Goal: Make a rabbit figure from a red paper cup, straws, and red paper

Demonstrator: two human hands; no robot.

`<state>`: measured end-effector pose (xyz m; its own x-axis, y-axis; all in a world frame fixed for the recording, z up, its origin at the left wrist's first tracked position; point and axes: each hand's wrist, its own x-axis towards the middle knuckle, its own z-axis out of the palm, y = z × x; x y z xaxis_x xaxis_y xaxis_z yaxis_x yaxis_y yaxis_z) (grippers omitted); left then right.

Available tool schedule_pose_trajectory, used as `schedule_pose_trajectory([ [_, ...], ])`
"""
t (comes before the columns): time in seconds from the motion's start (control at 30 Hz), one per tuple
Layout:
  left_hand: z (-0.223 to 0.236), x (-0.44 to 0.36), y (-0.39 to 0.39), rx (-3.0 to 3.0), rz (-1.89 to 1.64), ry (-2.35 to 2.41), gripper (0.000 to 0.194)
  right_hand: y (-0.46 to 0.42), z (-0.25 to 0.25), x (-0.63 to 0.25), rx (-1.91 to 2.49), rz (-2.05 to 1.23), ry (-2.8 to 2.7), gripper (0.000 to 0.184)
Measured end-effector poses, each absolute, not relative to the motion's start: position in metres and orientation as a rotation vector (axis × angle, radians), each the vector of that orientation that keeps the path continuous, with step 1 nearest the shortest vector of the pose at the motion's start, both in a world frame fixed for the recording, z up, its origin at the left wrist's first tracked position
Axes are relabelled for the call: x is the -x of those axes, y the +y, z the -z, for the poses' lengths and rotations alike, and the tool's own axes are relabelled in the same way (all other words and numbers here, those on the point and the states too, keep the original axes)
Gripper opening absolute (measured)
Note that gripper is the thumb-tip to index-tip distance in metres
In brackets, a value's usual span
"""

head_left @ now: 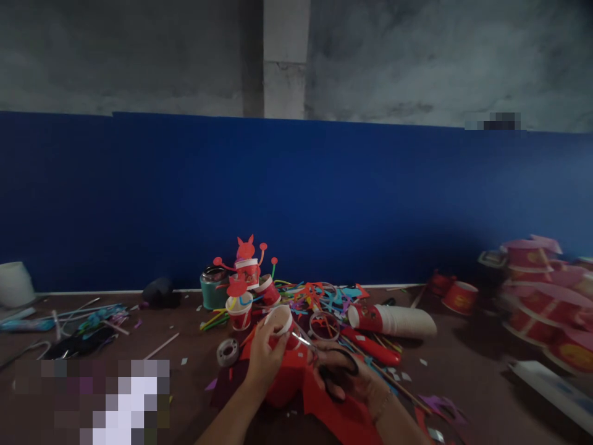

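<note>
Left hand (263,355) grips paper cup (281,322); right hand (345,377) grips black scissors (336,368)

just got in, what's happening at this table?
A person is doing paper craft. The left hand holds a red-and-white paper cup tilted on its side, and the right hand works black-handled scissors with the blades at the cup. Red paper lies under both hands. Behind them stand a figure built from cups, a lying stack of cups, a tape roll and coloured scraps.
</note>
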<state>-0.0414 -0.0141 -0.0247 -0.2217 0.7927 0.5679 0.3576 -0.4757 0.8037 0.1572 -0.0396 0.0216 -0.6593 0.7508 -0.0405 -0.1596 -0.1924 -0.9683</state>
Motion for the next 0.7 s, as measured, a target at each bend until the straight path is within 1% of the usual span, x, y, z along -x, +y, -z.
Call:
schedule_pose_trajectory([
  [0.13,0.0217,0.0413,-0.0154,-1.704,-1.737,1.383,0.017,-0.0389,-0.0235,-0.1591,0.653,-2.018,-1.334,0.028],
  [0.23,0.0212,0.0421,-0.0156,-1.706,-1.740,1.400,0.016,-0.0392,-0.0239,-0.1592,0.646,-2.021,-1.325,0.027],
  [0.43,0.0247,0.0432,-0.0143,-1.728,-1.739,1.406,0.015,-0.0373,-0.0187,-0.1581,0.676,-2.007,-1.316,0.034],
  [0.7,0.0270,0.0423,-0.0136,-1.754,-1.738,1.421,0.016,-0.0375,-0.0207,-0.1581,0.674,-2.016,-1.366,0.033],
])
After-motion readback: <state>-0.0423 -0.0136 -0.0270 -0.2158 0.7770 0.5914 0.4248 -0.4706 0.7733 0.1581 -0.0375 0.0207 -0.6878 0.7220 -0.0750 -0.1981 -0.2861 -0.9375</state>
